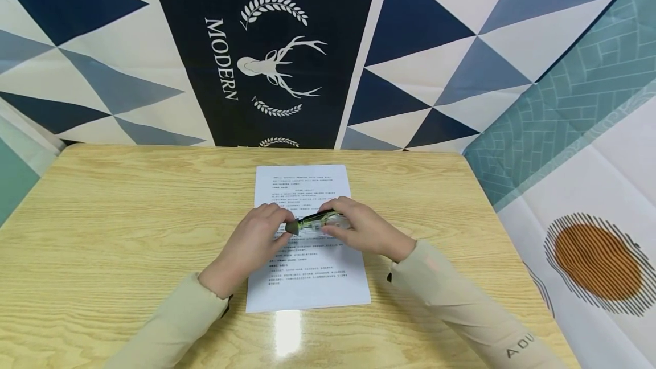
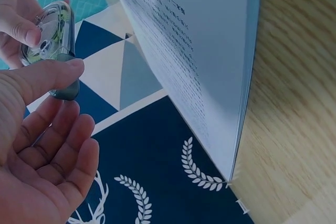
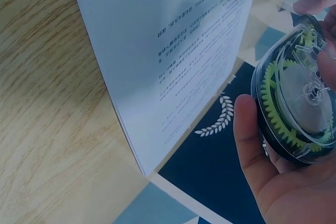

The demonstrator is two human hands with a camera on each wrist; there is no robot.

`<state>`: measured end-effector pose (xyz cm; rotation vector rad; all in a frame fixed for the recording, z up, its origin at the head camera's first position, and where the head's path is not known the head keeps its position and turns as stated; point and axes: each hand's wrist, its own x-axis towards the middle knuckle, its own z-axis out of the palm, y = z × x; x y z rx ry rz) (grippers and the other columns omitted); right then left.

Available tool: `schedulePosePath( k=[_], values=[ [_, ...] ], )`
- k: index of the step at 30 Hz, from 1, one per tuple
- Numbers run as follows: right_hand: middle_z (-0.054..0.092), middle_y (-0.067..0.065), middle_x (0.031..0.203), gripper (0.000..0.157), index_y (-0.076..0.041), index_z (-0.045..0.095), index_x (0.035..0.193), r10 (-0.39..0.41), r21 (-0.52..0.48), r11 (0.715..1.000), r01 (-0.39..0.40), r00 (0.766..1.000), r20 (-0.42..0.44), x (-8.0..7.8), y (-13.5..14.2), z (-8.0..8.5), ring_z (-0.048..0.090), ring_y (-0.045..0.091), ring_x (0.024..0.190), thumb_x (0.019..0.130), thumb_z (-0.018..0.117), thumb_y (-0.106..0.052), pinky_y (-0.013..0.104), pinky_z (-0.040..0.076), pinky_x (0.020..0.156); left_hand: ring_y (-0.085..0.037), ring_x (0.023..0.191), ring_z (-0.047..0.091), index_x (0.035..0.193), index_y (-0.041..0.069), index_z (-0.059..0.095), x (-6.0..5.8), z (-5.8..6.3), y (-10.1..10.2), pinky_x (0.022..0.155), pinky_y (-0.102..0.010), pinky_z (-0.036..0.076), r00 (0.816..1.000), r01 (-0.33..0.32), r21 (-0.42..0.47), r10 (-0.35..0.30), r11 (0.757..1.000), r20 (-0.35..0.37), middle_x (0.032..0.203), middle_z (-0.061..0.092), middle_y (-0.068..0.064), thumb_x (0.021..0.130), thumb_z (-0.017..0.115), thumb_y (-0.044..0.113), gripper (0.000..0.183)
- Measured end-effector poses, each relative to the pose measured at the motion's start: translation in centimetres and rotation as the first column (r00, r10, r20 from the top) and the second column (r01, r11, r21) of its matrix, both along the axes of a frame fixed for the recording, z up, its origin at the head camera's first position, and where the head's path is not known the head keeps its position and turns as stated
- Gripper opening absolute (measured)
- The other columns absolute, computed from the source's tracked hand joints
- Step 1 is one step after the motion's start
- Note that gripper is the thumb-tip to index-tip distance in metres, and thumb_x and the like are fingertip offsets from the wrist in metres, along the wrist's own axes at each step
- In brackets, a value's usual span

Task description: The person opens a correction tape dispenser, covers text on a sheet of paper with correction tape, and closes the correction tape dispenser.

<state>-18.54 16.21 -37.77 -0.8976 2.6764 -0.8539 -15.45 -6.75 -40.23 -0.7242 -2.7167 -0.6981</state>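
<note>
A correction tape [image 1: 314, 221] with a clear case, green gears [image 3: 270, 95] and a dark back is held between both hands above the paper. My right hand [image 1: 368, 228] grips its rounded body, thumb on the clear side. With thumb and forefinger my left hand [image 1: 254, 241] pinches the dark cap [image 2: 66, 81] at the narrow end; its other fingers are loosely curled below. The cap sits against the case, and the tip under it is hidden. Beneath the hands lies a printed paper stack [image 1: 307, 295], its lines of text partly covered by them.
The paper lies on a wood-grain table [image 1: 128, 226], with light glaring off the surface near its front edge. Behind the table hangs a patterned cloth [image 1: 420, 44] with triangles and a dark deer-head panel. More patterned cloth [image 1: 579, 187] stands along the right side.
</note>
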Motion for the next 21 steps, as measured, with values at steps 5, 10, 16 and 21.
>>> schedulePosePath(
  k=[5, 10, 16, 21],
  values=[
    [0.06, -0.002, 0.114, 0.03, -0.018, 0.057, 0.119, -0.003, -0.012, 1.0, 0.003, 1.0, 0.017, -0.01, 0.01, -0.03, 0.056, 0.01, 0.098, 0.09, 0.062, -0.025, 0.031, 0.046, 0.084, -0.013, 0.087, 0.058, 0.092, 0.017, 0.064, -0.01, 0.07, 0.05, 0.083, -0.032, 0.048, 1.0, -0.004, -0.007, 0.004, 1.0, 0.003, 0.092, 0.063, 0.006, 0.078, 0.075, 0.013, 0.019],
    [0.059, -0.003, 0.118, 0.031, -0.019, 0.057, 0.119, -0.014, -0.041, 0.999, 0.016, 0.999, 0.052, -0.1, -0.01, -0.15, 0.055, 0.011, 0.104, 0.09, 0.062, -0.026, 0.033, 0.044, 0.088, -0.013, 0.088, 0.058, 0.094, 0.016, 0.064, 0.0, 0.05, 0.02, 0.082, -0.032, 0.048, 1.0, -0.007, -0.016, 0.007, 1.0, -0.011, 0.092, 0.063, 0.006, 0.078, 0.075, 0.013, 0.019],
    [0.059, -0.003, 0.119, 0.031, -0.02, 0.057, 0.119, -0.022, -0.081, 0.996, 0.029, 0.996, 0.087, -0.15, -0.15, -0.24, 0.055, 0.012, 0.105, 0.089, 0.062, -0.027, 0.035, 0.044, 0.091, -0.013, 0.087, 0.059, 0.094, 0.015, 0.064, 0.01, -0.04, -0.04, 0.08, -0.031, 0.048, 0.998, 0.003, -0.013, -0.003, 1.0, -0.056, 0.092, 0.064, 0.005, 0.078, 0.075, 0.012, 0.02],
    [0.06, -0.003, 0.119, 0.031, -0.02, 0.057, 0.119, -0.026, -0.101, 0.994, 0.036, 0.995, 0.099, -0.16, -0.19, -0.28, 0.055, 0.011, 0.106, 0.089, 0.062, -0.027, 0.035, 0.043, 0.091, -0.013, 0.087, 0.059, 0.095, 0.014, 0.063, -0.01, -0.15, -0.05, 0.077, -0.03, 0.048, 0.995, 0.008, -0.018, -0.01, 1.0, -0.096, 0.092, 0.064, 0.005, 0.078, 0.075, 0.013, 0.02]
  ],
)
